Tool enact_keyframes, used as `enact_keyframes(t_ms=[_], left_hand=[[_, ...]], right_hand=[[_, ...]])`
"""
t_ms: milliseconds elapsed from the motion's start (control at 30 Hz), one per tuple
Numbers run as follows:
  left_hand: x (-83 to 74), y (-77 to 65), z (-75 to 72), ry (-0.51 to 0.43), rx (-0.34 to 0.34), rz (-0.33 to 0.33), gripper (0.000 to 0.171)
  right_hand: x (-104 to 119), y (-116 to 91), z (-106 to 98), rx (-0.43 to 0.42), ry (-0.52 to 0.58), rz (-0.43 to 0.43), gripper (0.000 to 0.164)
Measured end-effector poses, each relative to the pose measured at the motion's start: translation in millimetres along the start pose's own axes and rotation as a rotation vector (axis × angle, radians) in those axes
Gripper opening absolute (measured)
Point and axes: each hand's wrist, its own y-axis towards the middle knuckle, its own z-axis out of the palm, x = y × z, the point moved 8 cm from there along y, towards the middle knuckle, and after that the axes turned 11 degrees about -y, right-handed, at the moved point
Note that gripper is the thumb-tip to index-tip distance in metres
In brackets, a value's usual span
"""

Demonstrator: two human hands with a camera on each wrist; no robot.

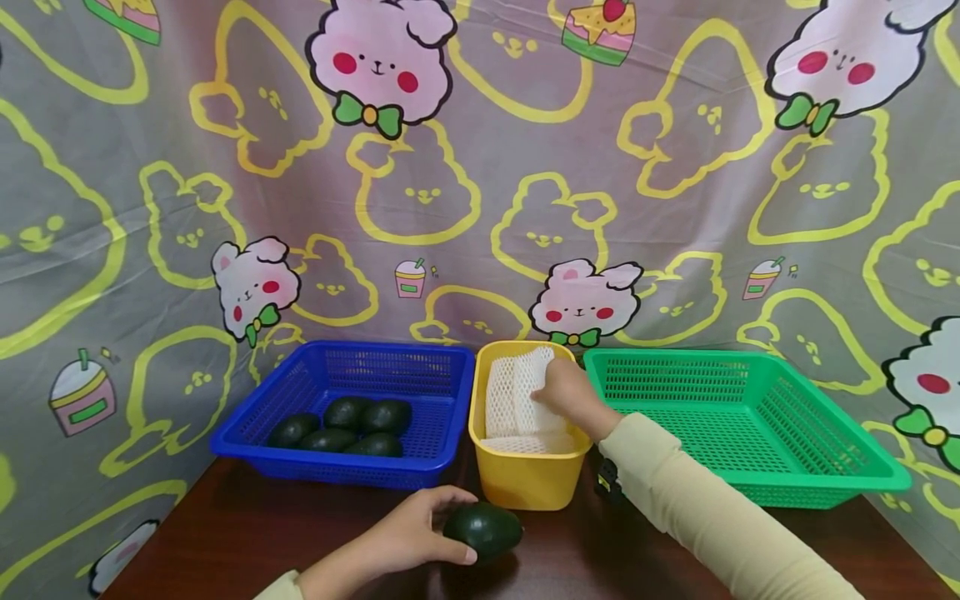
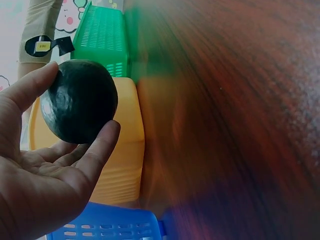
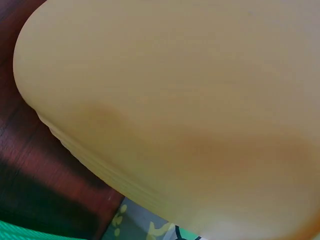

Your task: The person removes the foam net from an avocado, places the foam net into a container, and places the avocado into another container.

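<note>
My left hand (image 1: 420,529) grips a dark green avocado (image 1: 483,532) just above the table, in front of the yellow bin (image 1: 528,483). In the left wrist view the thumb and fingers curve round the avocado (image 2: 80,102). White foam net sleeves (image 1: 513,396) lie inside the bin. My right hand (image 1: 573,396) reaches over the bin's right rim and pinches one of the sleeves; some of its fingertips are hidden. The bin's wall (image 3: 165,90) fills most of the right wrist view, where the right hand does not show.
To the left stands a blue basket (image 1: 427,475) with several avocados (image 1: 345,429) in it. A green basket (image 1: 795,492) is at the right, partly behind the right sleeve. The brown table (image 1: 300,517) ends at a patterned cloth (image 1: 450,208) behind the containers.
</note>
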Motion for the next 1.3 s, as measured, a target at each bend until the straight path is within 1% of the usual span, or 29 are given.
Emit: enact_keyframes(t_ms=[100, 167, 233, 367, 467, 667, 900, 1033, 1167, 1300], left_hand=[[-0.1, -0.1, -0.4, -0.006, 0.002, -0.003, 0.053], [-0.3, -0.1, -0.7, -0.004, 0.003, -0.001, 0.053], [-0.3, 0.0, -0.9, -0.003, 0.003, 0.000, 0.053], [-0.5, -0.1, -1.1, -0.001, 0.003, 0.002, 0.053], [-0.8, -0.3, -1.2, -0.005, 0.004, 0.002, 0.053], [-2.5, 0.0, -0.7, -0.004, 0.008, 0.009, 0.053], [-5.3, -1.5, -0.9, -0.004, 0.005, 0.029, 0.053], [-9.7, -2.7, -2.4, 0.014, -0.003, 0.045, 0.054], [-14.2, -4.2, -6.5, 0.037, -0.013, 0.032, 0.056], [-18.6, -7.0, -11.0, 0.045, -0.017, 0.018, 0.056]], right_hand=[[3, -1, 3, 0.014, -0.048, -0.012, 0.029], [6, -2, 3, 0.003, -0.081, -0.022, 0.033], [7, -3, 3, -0.014, -0.113, -0.029, 0.044], [11, -5, 0, -0.059, -0.182, -0.050, 0.073], [14, -6, -1, -0.085, -0.223, -0.064, 0.078], [15, -6, -4, -0.113, -0.259, -0.051, 0.076], [15, -10, -9, -0.121, -0.215, -0.056, 0.075], [16, -17, -11, -0.119, -0.188, -0.083, 0.077], [19, -26, -15, -0.122, -0.179, -0.123, 0.078], [25, -35, -24, -0.141, -0.144, -0.168, 0.070]])
